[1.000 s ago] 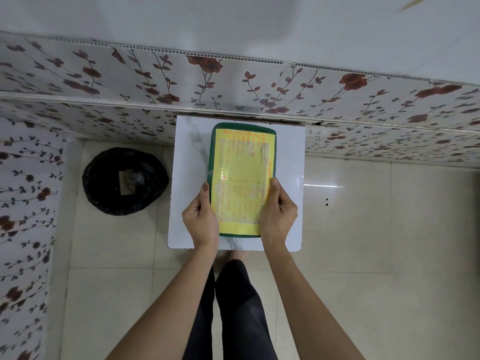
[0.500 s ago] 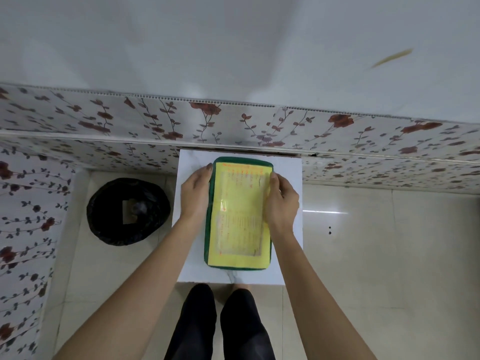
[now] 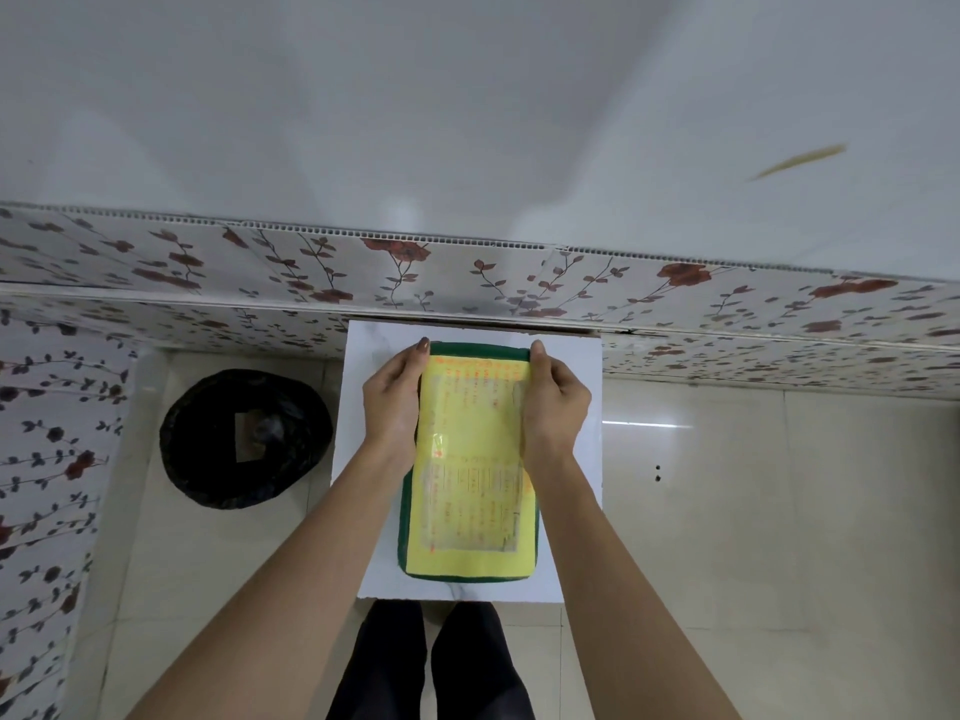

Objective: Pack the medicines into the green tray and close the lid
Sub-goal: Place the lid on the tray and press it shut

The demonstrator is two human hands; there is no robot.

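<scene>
- The green tray [image 3: 407, 527] lies lengthwise mid-tabletop [image 3: 571, 459], its yellow-labelled lid [image 3: 470, 459] on top (medicines unseen).
- The left hand [image 3: 390, 407] and right hand [image 3: 555, 402] flank the tray's far end, fingers [image 3: 418, 356] clasping both edges.
- Risk: uneven pressing could leave one lid corner unseated, or slide the tray toward the near tabletop edge.

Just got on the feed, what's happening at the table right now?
A person stands at a small white table with the green tray on it, its yellow labelled lid in place. The left hand and right hand press the tray's far corners from either side. No medicines are visible outside it. A black bin sits on the floor, left of the table.
</scene>
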